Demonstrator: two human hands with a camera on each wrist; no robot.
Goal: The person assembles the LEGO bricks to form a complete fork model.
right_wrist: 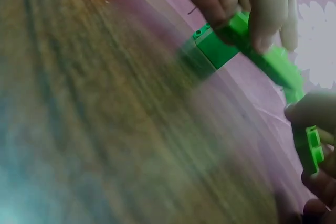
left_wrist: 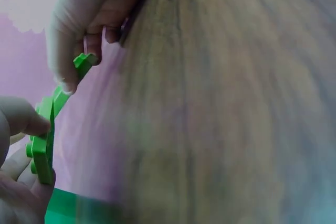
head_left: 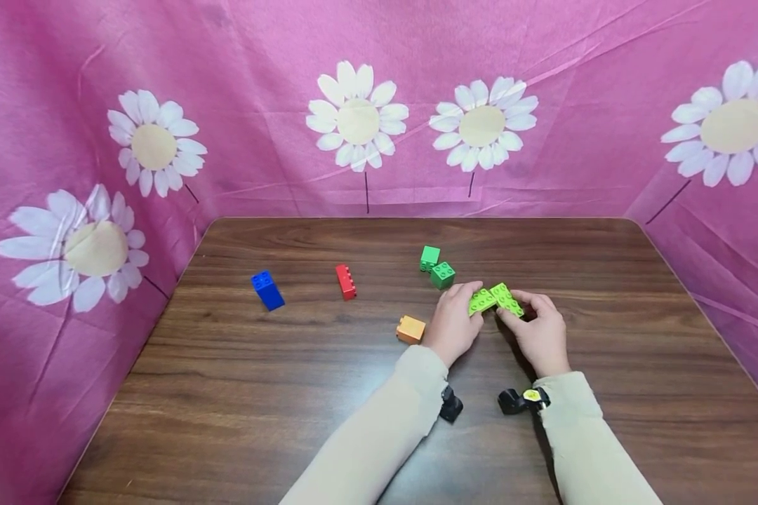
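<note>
My left hand (head_left: 456, 321) pinches a flat lime-green toy brick (head_left: 481, 301) between thumb and fingers. A second flat lime-green brick (head_left: 506, 300) is gripped by my right hand (head_left: 541, 332), its studs facing up. The two bricks meet at an angle between my hands; whether they are joined cannot be told. In the left wrist view, the left hand's brick (left_wrist: 42, 142) shows studs on its side, and the right hand (left_wrist: 86, 19) is above it. The right wrist view shows the right hand's brick (right_wrist: 310, 148) partly covered by fingers.
Two dark green bricks (head_left: 443, 275) lie just beyond my left hand. An orange brick (head_left: 410, 329) sits left of that hand. Farther left are a red brick (head_left: 346, 282) and a blue brick (head_left: 268, 290). A pink flowered cloth (head_left: 259, 140) borders the wooden table (head_left: 227, 393).
</note>
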